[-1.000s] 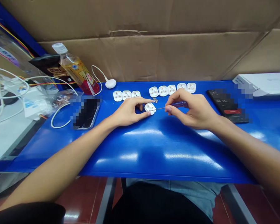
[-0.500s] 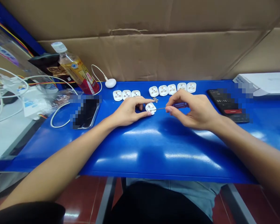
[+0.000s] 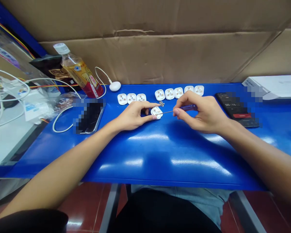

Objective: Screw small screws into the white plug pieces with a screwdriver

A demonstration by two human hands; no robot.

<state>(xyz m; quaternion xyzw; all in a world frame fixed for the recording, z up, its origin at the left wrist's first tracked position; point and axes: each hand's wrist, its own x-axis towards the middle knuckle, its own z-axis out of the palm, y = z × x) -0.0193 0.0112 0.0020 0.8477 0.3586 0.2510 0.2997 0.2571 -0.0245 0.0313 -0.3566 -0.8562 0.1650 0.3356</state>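
My left hand (image 3: 133, 115) pinches a small white plug part (image 3: 156, 112) between thumb and forefinger on the blue table (image 3: 160, 152). My right hand (image 3: 203, 113) is closed round a purple-handled screwdriver (image 3: 187, 108), whose thin shaft points left with its tip on the plug part. A little heap of tiny screws (image 3: 161, 104) lies just behind the part. Behind that lie two rows of the same white plug parts, three on the left (image 3: 131, 98) and several on the right (image 3: 178, 92).
A phone (image 3: 89, 117) lies left of my hands, another phone (image 3: 235, 108) with a timer lies to the right. A tilted drink bottle (image 3: 77, 72), white cables (image 3: 63, 113) and a white puck (image 3: 114, 86) sit back left. A white box (image 3: 276, 86) is at far right; cardboard (image 3: 145, 51) walls the back.
My right hand's fingers have shifted slightly round the screwdriver handle, as if turning it. My left hand and the plug part stay in place.
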